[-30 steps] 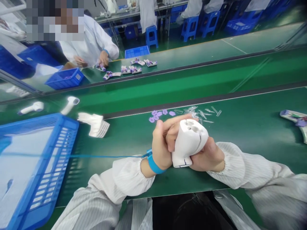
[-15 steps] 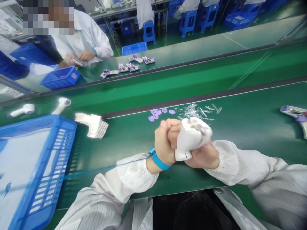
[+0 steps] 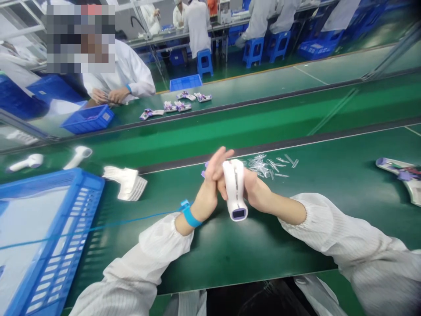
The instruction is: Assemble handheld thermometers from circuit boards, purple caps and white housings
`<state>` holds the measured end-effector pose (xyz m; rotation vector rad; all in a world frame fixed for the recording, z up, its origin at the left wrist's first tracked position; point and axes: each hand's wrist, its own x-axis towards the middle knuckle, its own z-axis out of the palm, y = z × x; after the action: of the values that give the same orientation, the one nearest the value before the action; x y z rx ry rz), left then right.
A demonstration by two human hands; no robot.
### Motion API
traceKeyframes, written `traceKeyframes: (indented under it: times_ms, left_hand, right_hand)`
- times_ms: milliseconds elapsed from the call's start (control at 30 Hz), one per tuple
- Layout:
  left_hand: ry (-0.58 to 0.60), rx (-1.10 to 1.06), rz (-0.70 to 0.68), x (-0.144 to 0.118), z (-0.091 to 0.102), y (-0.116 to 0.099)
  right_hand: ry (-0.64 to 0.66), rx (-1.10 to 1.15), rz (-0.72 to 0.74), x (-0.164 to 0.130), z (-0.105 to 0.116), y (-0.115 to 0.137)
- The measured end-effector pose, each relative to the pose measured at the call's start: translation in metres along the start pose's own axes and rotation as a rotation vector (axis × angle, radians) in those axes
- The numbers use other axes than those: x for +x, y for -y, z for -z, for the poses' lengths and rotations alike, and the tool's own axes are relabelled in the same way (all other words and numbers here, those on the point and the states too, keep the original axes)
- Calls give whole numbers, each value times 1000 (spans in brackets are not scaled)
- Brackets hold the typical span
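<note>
Between my hands is a white gun-shaped device (image 3: 235, 186), like an infrared thermometer, with a small dark screen in purple trim facing me. A seam runs along its top, with a dark gap showing. My left hand (image 3: 210, 180), with a blue wrist strap, presses on its left side; some fingers stretch upward and others curl against it. My right hand (image 3: 258, 188) grips the right side, its fingers mostly hidden. Just beyond lie clear plastic strips (image 3: 261, 166) in a loose pile, and small purple pieces (image 3: 204, 169) partly covered by my left hand.
Left is a blue crate (image 3: 77, 210), with stacked white shells (image 3: 126, 182) beside it and two white devices (image 3: 79, 156) behind. An opened half with wires (image 3: 403, 175) lies far right. Across the belt, a co-worker (image 3: 115, 77) handles something near a blue bin (image 3: 88, 119) and several part-built units (image 3: 177, 105).
The white device has turned so that its screen end faces me, and it has moved left. My left hand's fingers have straightened from a wrapped grip. The view has shifted slightly upward.
</note>
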<state>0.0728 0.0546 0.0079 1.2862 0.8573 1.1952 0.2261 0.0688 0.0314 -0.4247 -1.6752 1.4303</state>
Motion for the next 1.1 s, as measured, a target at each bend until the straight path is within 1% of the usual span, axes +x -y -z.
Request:
traceKeyframes:
  times_ms: [67,133,167,200,267,367,400,467,500,533,600,633,667,700,767,800,867,933,1033,1100]
  left_hand:
    - [164,45,-90,-1,17,-2]
    - [345,171,-134,-2,34,1]
    - [418,241,-149,-3,41,4]
    - [471,296,-167,-3,46,7]
    - [511,349,-209,-5,52,14]
    - [449,333,-244,-10,54,23]
    - [418,329,-261,-12,54,25]
    - [339,354,-262,-15,54,28]
    - [307,385,-217,-17,54,29]
    - [278,420,-142,-19,53,30]
    - [222,458,26,-21,52,29]
    - [198,454,72,-21,52,28]
    - [176,447,77,-20,51,27]
    - [157,445,47,-18,51,24]
    - [154,466,-31,-13,52,19]
    - [162,474,-60,-11,53,17]
    - [180,472,-93,-6,54,13]
    - [182,443,-165,-4,56,13]
    - [156,418,-314,-3,56,17]
    - [120,384,-312,-4,56,20]
  right_hand:
    - [135,-22,-16,0,8,0]
    - [287,-129,-32,-1,13,-2]
    - [362,-197,-25,-1,14,-2]
    - [422,-266,1,0,14,-3]
    - [478,-422,72,0,13,-4]
    - [476,-664,154,-1,12,-5]
    - [453,-730,187,-2,13,-5]
    - [346,-841,264,-3,17,-8]
    - [273,-883,297,-3,20,-9]
    - [210,-917,315,-3,24,-11]
    - [147,-929,307,0,35,-13]
    - [130,-905,284,2,42,-15]
    - [100,-880,238,4,50,-16]
    - [57,-882,161,7,58,-19]
    - [-29,-968,-35,11,76,-26]
    - [-47,-1037,-130,12,84,-31]
    - [-23,-1164,-254,12,95,-43]
    - [21,-1216,-284,9,100,-55]
    - [79,-1247,-298,5,98,-66]
    - [121,-1231,-298,5,95,-66]
